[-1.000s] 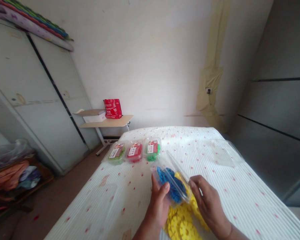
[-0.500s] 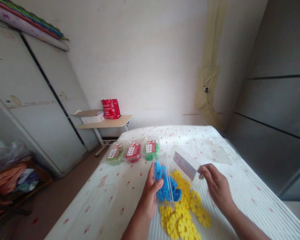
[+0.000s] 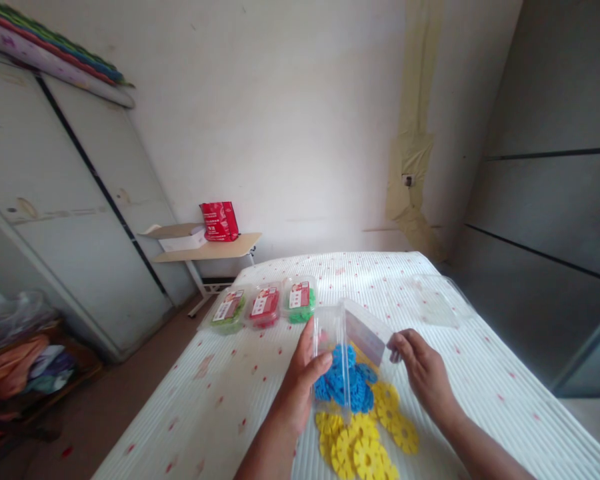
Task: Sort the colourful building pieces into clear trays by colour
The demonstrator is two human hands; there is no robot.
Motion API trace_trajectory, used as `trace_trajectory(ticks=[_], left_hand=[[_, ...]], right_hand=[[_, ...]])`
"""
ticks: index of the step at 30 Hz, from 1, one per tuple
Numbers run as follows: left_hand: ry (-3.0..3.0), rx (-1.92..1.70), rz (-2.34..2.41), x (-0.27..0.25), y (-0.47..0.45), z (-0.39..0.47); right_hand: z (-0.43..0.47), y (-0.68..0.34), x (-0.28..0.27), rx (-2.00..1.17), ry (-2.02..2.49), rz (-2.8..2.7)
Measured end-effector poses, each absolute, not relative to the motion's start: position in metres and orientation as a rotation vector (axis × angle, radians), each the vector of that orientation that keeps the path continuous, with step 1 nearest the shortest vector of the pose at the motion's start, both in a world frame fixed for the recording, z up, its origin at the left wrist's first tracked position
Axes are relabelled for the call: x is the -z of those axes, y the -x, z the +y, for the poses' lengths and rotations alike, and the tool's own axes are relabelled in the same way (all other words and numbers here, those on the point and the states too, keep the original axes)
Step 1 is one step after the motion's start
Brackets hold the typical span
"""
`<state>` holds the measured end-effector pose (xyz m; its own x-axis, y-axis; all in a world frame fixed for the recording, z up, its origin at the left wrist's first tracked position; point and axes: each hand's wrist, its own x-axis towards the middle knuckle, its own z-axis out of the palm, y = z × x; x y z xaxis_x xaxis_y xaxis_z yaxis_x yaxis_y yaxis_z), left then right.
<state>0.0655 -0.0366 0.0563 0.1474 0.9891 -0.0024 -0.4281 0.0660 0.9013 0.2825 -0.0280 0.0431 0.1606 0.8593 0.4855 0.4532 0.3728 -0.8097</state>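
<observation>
My left hand grips a clear plastic box that is tipped on its side, its open face toward the right. Blue notched plastic discs lie in its lower part and spill over its right edge. Under and in front of them is a pile of yellow notched discs on the bed cover. Between finger and thumb, my right hand pinches the corner of a clear lid with a paper label. The lid stands tilted just right of the box.
Three closed, labelled boxes stand in a row beyond my left hand: light green, red and green. Another clear plastic piece lies at the far right of the bed. A side table carries a red bag.
The blue discs have slid down and right in the box, some falling out onto the yellow ones. The lid has come slightly left, closer to the box.
</observation>
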Motion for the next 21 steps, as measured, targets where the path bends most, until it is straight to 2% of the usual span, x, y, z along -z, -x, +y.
trace_trajectory(ticks=[14, 21], left_hand=[[-1.231, -1.253, 0.928, -0.072, -0.065, -0.043], [-1.051, -1.38, 0.791, -0.066, -0.064, -0.035]], right_hand=[[-0.028, -0.286, -0.027, -0.213, 1.292, -1.671], [-0.028, -0.288, -0.031, -0.086, 1.296, -1.63]])
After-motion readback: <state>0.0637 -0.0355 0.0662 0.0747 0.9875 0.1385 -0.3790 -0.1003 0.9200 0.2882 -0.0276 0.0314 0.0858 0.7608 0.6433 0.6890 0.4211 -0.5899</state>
